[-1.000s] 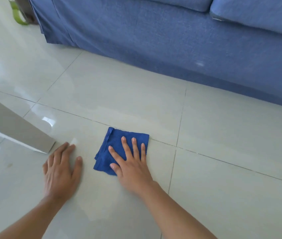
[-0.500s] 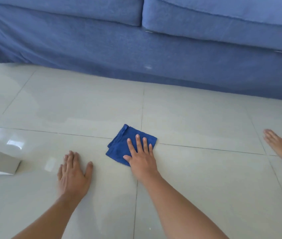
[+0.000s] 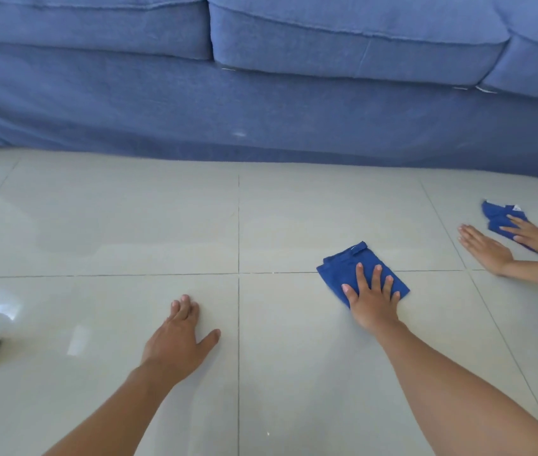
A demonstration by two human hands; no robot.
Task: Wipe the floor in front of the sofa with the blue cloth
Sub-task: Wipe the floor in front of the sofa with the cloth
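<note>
Wiping is under way: the right hand [image 3: 372,299] lies flat, fingers spread, pressing the cloth [image 3: 348,264] onto the floor [image 3: 113,225] and gripping nothing. The left hand [image 3: 178,337] is open too, palm down on bare tile as a prop. Next the cloth probably needs to slide across the tiles toward the sofa [image 3: 261,110] under steady pressure, so it does not bunch. It is deep blue, folded into a rough square, straddling a grout line right of centre. Another person's hands work a second cloth [image 3: 497,215] far right.
</note>
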